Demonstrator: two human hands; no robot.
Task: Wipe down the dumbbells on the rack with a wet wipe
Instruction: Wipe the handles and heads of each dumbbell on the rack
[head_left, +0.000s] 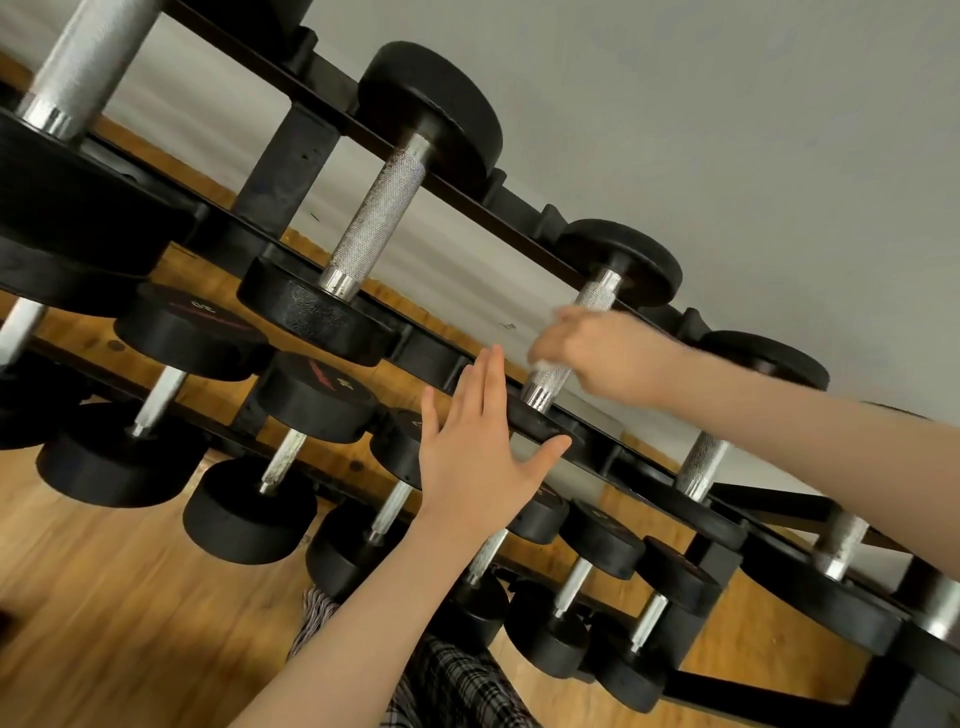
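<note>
My right hand (597, 353) is curled around the knurled metal handle (571, 338) of a dumbbell on the top shelf of the rack (291, 171). It is blurred, but I can make out a bit of white wet wipe (543, 364) at my fingers, pressed against the handle. The wipe is mostly hidden under my hand, so I cannot tell how it is folded. This dumbbell's far black head (623, 260) sits against the rear rail, and its near head (540, 421) rests on the front rail.

My left hand (478, 457) is open, fingers straight and close together, thumb spread out to the side. The palm lies flat against the front of that near head, with the thumb tip reaching along the front rail just under it.

To the left on the same shelf lies a bigger dumbbell (374, 228) with a long knurled handle, and beyond it a still larger one (78, 67) at the edge of view. To the right, two more handles (701, 462) run down the shelf beneath my right forearm.

The lower shelves hold rows of smaller black dumbbells (311, 395), some with red markings on their faces. Behind the rack is a pale grey wall (727, 130); below it is a wooden floor (104, 597). Checked fabric (457, 680) shows at the bottom, beside my left forearm.
</note>
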